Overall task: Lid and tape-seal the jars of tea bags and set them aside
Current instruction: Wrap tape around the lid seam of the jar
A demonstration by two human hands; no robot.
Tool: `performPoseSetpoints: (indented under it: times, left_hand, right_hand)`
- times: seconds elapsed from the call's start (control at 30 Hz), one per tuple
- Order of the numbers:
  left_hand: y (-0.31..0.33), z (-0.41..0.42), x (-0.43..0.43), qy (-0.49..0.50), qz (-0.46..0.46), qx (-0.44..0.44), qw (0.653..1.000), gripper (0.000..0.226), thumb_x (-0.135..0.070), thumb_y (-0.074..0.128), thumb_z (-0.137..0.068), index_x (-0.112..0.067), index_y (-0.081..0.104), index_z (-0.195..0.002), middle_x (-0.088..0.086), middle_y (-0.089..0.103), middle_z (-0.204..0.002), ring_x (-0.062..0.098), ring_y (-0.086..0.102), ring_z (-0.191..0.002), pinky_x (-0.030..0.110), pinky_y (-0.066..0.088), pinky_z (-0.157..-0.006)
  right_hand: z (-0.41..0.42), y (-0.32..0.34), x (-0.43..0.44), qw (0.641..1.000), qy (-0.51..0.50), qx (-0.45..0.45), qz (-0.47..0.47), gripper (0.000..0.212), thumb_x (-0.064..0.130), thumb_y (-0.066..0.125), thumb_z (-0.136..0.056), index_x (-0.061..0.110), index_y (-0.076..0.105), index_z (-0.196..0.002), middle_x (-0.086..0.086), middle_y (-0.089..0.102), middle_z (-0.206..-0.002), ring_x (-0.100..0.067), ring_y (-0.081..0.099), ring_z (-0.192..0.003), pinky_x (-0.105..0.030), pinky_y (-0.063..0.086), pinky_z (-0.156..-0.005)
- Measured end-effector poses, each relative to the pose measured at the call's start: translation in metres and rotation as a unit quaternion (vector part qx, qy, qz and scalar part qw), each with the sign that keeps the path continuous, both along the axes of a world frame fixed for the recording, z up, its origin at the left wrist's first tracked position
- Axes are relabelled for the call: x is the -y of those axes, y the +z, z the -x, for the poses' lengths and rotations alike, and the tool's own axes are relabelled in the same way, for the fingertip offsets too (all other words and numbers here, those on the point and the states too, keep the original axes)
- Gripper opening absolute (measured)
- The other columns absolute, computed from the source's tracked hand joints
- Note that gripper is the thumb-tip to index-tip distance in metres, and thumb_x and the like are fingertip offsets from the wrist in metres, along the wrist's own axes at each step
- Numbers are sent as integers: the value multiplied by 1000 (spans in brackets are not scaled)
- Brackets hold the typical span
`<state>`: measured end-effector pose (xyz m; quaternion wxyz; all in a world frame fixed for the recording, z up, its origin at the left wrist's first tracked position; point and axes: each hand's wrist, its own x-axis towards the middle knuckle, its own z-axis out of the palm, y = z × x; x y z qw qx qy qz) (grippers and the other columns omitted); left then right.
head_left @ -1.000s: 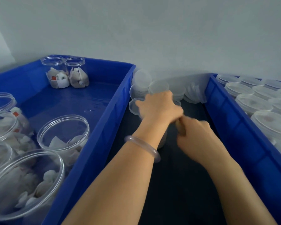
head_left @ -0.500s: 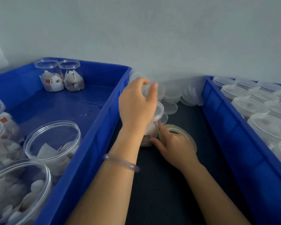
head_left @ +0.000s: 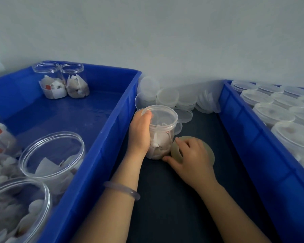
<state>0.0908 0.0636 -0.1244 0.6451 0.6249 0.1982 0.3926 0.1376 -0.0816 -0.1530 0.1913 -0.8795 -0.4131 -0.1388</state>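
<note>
The clear plastic jar of tea bags (head_left: 162,127) is gripped by the left hand (head_left: 140,135), the translucent tape roll (head_left: 174,150) by the right hand (head_left: 195,160); the jar could be tipped by a hard pull.

Left hand (head_left: 141,132) gripping lidded jar (head_left: 161,134) (tea bags inside), right hand (head_left: 191,155) on tape roll (head_left: 175,149)

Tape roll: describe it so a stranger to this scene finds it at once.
Find the dark table strip between the two blue bins. There the left hand holds a jar of tea bags; the tape roll sits beside its base, under the right hand. Unlike the clear flat lids piled behind, it is a thick yellowish ring.
</note>
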Motion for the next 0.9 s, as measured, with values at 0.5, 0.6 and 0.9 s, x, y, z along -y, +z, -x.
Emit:
performPoseSetpoints:
  times: [0.5, 0.6, 0.9]
  left_hand:
    - [13, -6, 10, -4, -5, -21, 1000, 28, -24, 43, -70, -24, 67, -83, -6, 69, -88, 10, 64, -86, 25, 51, -72]
    - [13, -7, 4, -30, -1, -36, 999, 18, -16, 50, -83, -18, 67, -87, -4, 67, -88, 11, 62, -83, 27, 51, -74]
    - [9, -15, 19, 32, 21, 25, 999, 31, -5, 44, -91, -11, 74, -86, -2, 72, -84, 16, 67, -84, 20, 52, -67]
  right_hand:
    - [28, 35, -60, 783, -31, -383, -489, 51, 41, 45, -97, 14, 41, -140, 0, 48, -138, -9, 47, -125, -21, 40, -100]
    - [13, 43, -58, 767, -43, -402, -499, 53, 53, 43, -94, 8, 61, -116, -3, 67, -109, -14, 63, -101, -23, 51, -85]
    - [4, 47, -70, 737, -133, -406, -524, 28, 31, 50, -92, 15, 67, -75, 3, 66, -72, -18, 64, -76, -45, 55, -80]
